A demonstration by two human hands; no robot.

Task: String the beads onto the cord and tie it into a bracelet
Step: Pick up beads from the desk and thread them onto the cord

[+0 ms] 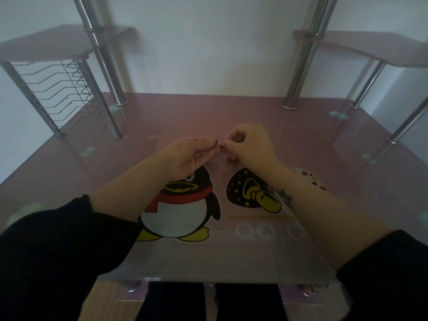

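Two hands (190,156) (249,144), one small cluster of dark red beads (231,159), one pink desk (301,140).

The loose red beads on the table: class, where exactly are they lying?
In the head view, the loose beads lie mid-table beside the right hand, just beyond the printed penguin.

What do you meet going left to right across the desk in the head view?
Wire rack → left hand → dark red bead pinched between the fingertips → right hand → spotted sticker by the right forearm.
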